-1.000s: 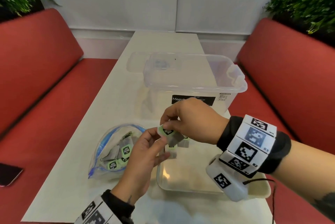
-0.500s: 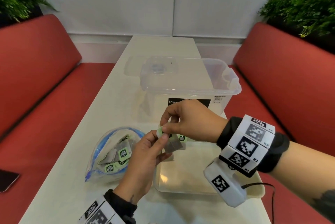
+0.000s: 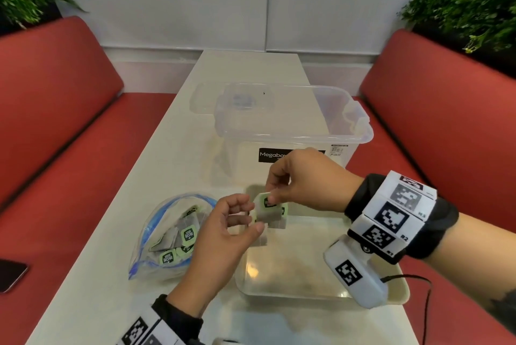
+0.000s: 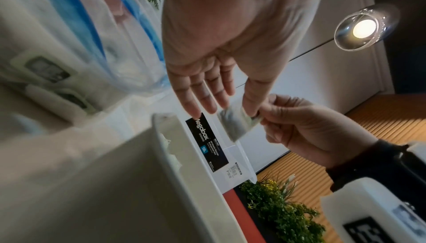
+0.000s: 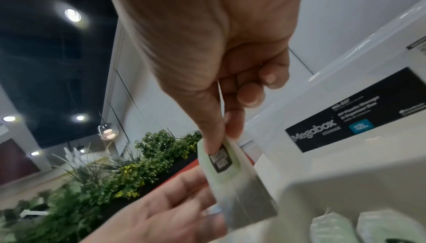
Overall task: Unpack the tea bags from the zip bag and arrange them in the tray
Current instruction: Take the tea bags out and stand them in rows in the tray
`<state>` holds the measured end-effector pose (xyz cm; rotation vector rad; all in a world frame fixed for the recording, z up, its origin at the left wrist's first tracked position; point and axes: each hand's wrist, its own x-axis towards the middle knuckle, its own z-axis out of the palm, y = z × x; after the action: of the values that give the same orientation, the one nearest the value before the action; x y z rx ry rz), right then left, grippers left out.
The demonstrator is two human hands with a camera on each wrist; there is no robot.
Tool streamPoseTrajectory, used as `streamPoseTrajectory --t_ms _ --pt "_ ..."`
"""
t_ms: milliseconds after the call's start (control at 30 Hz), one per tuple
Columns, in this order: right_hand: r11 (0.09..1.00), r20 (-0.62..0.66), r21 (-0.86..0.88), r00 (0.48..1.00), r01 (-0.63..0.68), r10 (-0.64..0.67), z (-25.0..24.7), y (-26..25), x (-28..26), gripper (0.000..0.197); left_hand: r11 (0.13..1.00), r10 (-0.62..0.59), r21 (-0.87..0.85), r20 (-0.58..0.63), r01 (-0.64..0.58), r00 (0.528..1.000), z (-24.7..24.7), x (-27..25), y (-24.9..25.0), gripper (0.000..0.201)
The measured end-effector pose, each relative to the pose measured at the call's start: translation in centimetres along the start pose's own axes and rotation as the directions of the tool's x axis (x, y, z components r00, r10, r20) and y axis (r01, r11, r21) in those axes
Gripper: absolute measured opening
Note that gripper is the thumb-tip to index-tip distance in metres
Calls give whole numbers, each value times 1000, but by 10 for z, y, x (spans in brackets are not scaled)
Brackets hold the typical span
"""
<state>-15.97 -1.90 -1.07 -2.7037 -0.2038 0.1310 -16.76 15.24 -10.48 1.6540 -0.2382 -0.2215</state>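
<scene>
Head view: your right hand (image 3: 304, 179) pinches the tea bag (image 3: 267, 209) by its green tag, above the tray's (image 3: 402, 293) far-left corner; zip bag (image 3: 156, 235) lies left on the worktop (image 3: 117, 233).
Left wrist: your left hand (image 4: 214, 55), fingers straight, thumb touching the bag.
Right wrist: bag hangs below your grip.

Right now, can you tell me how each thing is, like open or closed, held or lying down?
zip bag: open, lying on the table, tea bags inside.
tea bag: pinched by the right hand, above the tray.
tray: some tea bags in it.
left hand: open, beside the tea bag.
storage box: lid off.
</scene>
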Motion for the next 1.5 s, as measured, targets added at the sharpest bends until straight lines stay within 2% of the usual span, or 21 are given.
streamPoseTrajectory --t_ms 100,200,400,633,867,1067,1133,1167,1267,1333,1367,1433,1500 --pt "984 -10 -157 996 -85 84 6 16 6 8 976 47 215 -10 -43 999 -10 -6 -10 32" --pt "947 -13 -294 991 -130 132 21 30 14 1 945 49 321 58 -65 997 -18 -12 -16 30" --pt "911 67 -370 973 -181 220 55 53 31 10 887 -91 461 225 -24 970 -28 -19 -17 39" --pt "869 68 -445 960 -215 272 73 59 39 17 868 -185 496 267 30 946 -32 -20 -13 35" --pt "874 78 -439 960 -208 268 80 62 39 17 870 -188 493 288 23 939 -32 -18 -15 41" --pt "845 54 -493 963 -205 265 82 63 40 16 881 -167 472 290 11 942 -34 -21 -10 28" --pt "827 48 -524 962 -204 267 82 63 41 17 913 -102 407 248 -8 963 -35 -23 -7 24" --pt "819 47 -536 962 -204 271 83 64 42 17 932 -55 361 190 -18 980 -38 -23 -7 23" --pt "801 34 -561 961 -210 276 84 64 43 18 939 72 340 -61 -47 996 -53 -12 -8 25" --pt "797 18 -562 960 -221 279 82 63 42 19 876 148 478 -136 -66 980 -68 -3 -7 26" --pt "800 10 -555 959 -229 282 80 62 41 20 804 171 591 -112 -72 979 -73 2 -6 28" --pt "810 -18 -535 962 -238 271 76 61 39 22 568 123 819 11 -80 992 -78 10 -5 34" --pt "824 -55 -513 967 -241 248 72 60 36 26 298 15 946 131 -130 991 -79 19 -11 42"
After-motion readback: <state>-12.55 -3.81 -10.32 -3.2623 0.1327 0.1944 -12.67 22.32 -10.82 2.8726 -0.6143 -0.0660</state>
